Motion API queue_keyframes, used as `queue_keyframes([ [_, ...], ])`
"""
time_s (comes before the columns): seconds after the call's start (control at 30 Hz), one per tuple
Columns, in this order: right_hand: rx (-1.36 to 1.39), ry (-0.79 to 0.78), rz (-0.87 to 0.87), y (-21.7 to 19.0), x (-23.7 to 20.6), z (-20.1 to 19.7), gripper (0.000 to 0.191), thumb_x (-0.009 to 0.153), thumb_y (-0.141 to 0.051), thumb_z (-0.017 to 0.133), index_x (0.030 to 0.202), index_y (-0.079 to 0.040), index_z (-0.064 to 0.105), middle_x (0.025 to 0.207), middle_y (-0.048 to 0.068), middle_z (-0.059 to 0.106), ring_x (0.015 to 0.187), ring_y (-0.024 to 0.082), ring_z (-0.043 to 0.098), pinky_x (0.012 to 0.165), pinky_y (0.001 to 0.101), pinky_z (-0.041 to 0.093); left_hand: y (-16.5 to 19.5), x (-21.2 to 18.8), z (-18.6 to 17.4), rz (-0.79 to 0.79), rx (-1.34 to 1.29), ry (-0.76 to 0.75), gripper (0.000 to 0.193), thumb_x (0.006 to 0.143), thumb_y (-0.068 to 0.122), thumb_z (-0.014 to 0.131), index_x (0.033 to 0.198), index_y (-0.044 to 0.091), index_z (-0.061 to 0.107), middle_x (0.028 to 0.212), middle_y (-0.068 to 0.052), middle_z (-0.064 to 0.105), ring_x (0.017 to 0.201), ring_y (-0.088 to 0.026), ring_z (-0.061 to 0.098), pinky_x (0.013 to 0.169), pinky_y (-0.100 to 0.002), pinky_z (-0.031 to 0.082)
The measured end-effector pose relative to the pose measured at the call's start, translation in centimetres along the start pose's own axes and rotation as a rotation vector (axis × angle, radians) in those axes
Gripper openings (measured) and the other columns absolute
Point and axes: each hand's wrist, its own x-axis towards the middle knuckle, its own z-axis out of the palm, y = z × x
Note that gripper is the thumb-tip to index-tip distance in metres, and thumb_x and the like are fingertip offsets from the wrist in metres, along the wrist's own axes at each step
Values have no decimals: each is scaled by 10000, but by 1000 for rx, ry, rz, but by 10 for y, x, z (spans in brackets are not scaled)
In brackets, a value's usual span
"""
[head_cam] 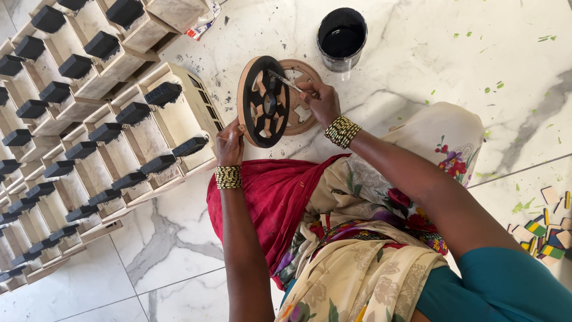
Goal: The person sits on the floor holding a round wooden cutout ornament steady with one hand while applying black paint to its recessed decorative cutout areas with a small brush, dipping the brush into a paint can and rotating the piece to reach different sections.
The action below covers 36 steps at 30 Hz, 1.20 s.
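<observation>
The wheel [264,101], a wooden disc with its cut-out face painted black, stands on edge above the floor [417,53]. The left hand [229,142] grips its lower rim. The right hand [322,101] pinches a brush [285,80] against the face. An unpainted disc [301,101] lies behind; a black paint pot [341,37] stands near.
</observation>
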Motion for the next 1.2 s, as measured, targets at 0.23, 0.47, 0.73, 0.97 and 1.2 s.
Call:
queue_keyframes([
  [0.23, -271, 10, -70, -2, -8, -3, 219, 867, -23, 766, 1076, -82, 741, 917, 19, 728, 768, 86, 652, 683, 234, 525, -1, 0, -7, 11, -6, 53, 522, 942, 101, 660, 1377, -164, 547, 1088, -109, 732, 892, -92, 653, 783, -201, 535],
  [0.47, -161, -21, -131, 6, 7, 6, 205, 898, 3, 734, 1082, -88, 735, 925, 13, 695, 736, 75, 628, 607, 210, 538, -2, -3, -8, 6, -16, 53, 531, 953, 102, 670, 1389, -169, 537, 1099, -114, 729, 889, -96, 649, 784, -202, 534],
  [0.73, -211, -1, -37, -1, 1, 1, 197, 883, -61, 772, 1079, -81, 764, 796, 11, 670, 647, 66, 574, 563, 210, 476, -2, -2, -5, 0, -53, 45, 534, 960, 97, 654, 1403, -170, 520, 1129, -107, 717, 931, -90, 652, 832, -199, 542],
  [0.97, -121, -84, 240, 5, 8, -7, 207, 908, -100, 727, 1108, -51, 710, 754, -40, 719, 594, -11, 640, 514, 171, 485, 0, -1, 0, 28, -35, -12, 528, 966, 90, 644, 1407, -174, 522, 1138, -121, 720, 956, -111, 660, 882, -225, 537],
  [1.2, -337, -43, -217, -8, 10, -11, 168, 935, -16, 667, 1064, -84, 751, 840, -28, 735, 579, 80, 569, 486, 258, 437, -2, -7, -4, 14, -9, -6, 508, 944, 74, 644, 1378, -170, 545, 1155, -139, 728, 985, -135, 675, 908, -247, 540],
])
